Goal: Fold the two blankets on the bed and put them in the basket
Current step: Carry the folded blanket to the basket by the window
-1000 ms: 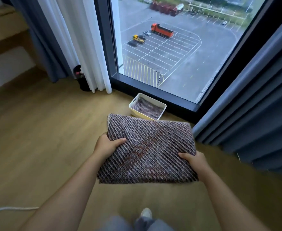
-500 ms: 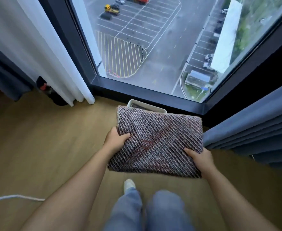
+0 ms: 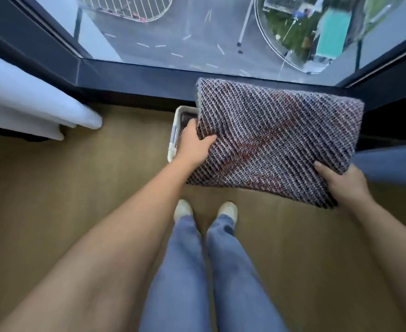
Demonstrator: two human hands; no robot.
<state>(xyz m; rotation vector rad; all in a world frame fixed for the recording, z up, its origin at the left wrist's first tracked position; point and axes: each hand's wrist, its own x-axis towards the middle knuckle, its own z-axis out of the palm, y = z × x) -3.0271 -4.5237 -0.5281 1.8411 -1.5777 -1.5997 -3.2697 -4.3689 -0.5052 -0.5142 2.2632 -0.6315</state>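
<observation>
Both hands, left hand (image 3: pixel 195 146) and right hand (image 3: pixel 343 183), grip the folded blanket (image 3: pixel 271 140) by its sides, held right above the white basket (image 3: pixel 174 140). Looks like the drop-in step, so next it probably needs lowering squarely inside the rim.

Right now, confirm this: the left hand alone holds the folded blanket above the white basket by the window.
Wrong. The head view shows both hands holding it: the left hand grips the folded blanket at its left edge, the right hand its near right corner. It is above the white basket by the window, as said.
</observation>
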